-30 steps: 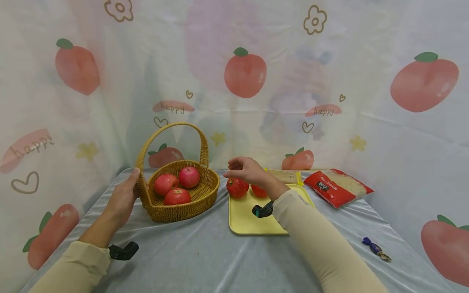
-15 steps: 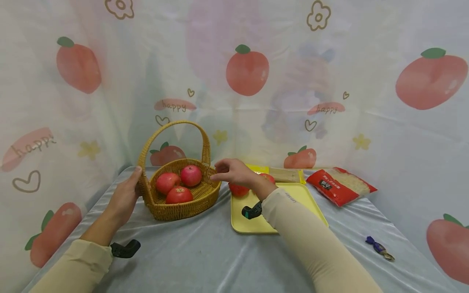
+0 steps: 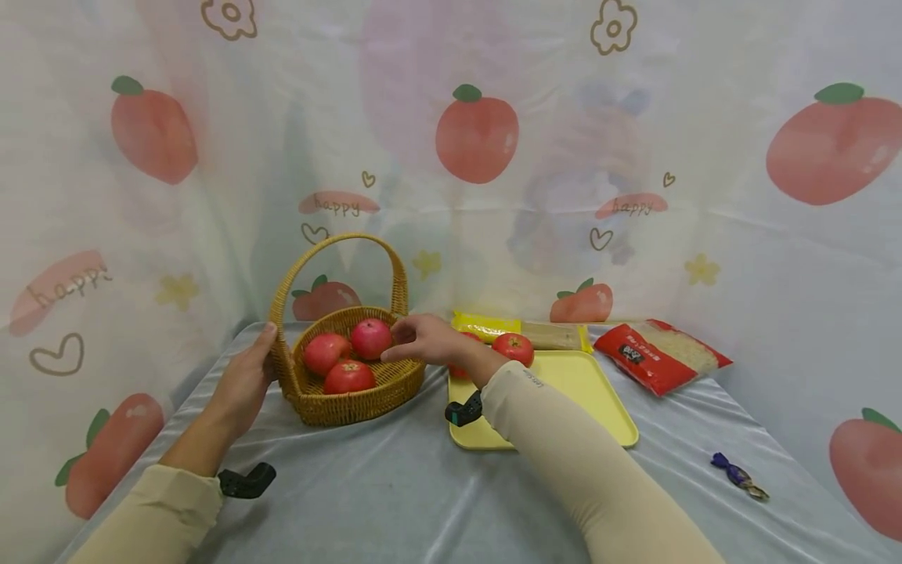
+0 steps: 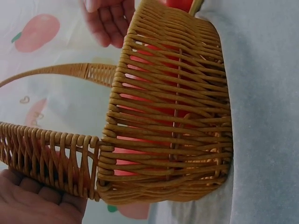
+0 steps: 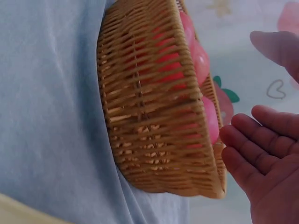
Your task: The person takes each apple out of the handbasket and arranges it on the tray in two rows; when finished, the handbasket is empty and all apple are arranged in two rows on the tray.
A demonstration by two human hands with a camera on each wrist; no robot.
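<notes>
In the head view my left hand (image 3: 243,384) grips the side of the wicker basket (image 3: 359,409) at the foot of its arched handle. Its fingers go partly behind the weave in the left wrist view. Inside the basket lie three apples: a pinkish one (image 3: 371,338) at the back, a red one (image 3: 326,354) at the left and another red one (image 3: 350,378) in front. My right hand (image 3: 426,340) hovers over the basket's right rim, fingertips close to the pinkish apple. In the right wrist view its fingers are extended and hold nothing.
Right of the basket is a yellow tray (image 3: 564,399) with a red round fruit (image 3: 513,349) and another partly hidden by my right wrist. Behind lies a yellow-ended packet (image 3: 553,335). A red bag (image 3: 658,356) and a purple-wrapped candy (image 3: 738,475) lie farther right.
My right hand has moved left, from above the tray to over the basket's right rim, uncovering a fruit on the tray. My left hand stays on the basket.
</notes>
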